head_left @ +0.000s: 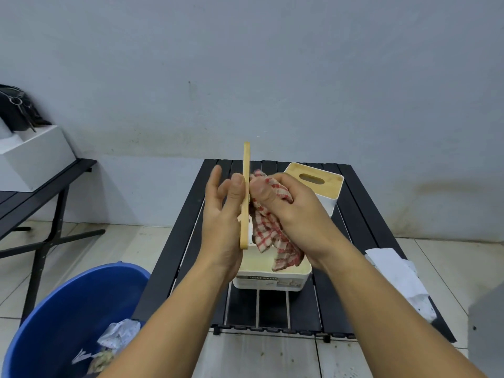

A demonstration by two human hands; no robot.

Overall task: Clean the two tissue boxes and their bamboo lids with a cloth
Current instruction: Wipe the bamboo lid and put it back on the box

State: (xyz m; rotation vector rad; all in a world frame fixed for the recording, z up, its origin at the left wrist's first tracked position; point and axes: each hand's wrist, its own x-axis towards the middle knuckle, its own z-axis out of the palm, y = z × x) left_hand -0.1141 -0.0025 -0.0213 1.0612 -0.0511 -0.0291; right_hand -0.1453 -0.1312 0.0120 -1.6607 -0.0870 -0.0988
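Note:
My left hand (222, 214) holds a bamboo lid (246, 170) upright and edge-on above the table. My right hand (286, 211) grips a red-and-white checked cloth (268, 230) and presses it against the lid's right face; the cloth's tail hangs down. Below them an open white tissue box (270, 279) with a label on its front wall stands on the black slatted table (300, 306). A second white tissue box (324, 203) with its bamboo lid (313, 178) fitted stands at the table's far right, partly hidden behind my right hand.
A blue bucket (68, 309) with crumpled waste stands on the floor at lower left. White tissue paper (398, 276) lies over the table's right edge. A black bench (41, 197) with a white box (35, 156) and a dark bag (16, 107) is at left. The wall is just behind.

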